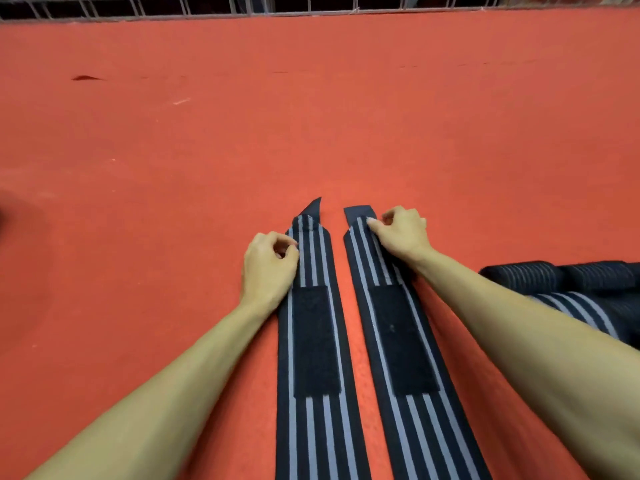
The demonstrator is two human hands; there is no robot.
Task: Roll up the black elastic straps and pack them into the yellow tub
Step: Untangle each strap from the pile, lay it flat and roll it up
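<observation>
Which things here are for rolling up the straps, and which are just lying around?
For the job: left strap, right strap, pile of straps, left hand, right hand.
Just there: red table cover, wire fence. The yellow tub is not in view.

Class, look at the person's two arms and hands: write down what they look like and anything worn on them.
The left forearm and right forearm are bare to the picture's edge, no sleeve in view. The left hand and right hand wear no gloves; no ring, watch or bracelet shows.
</observation>
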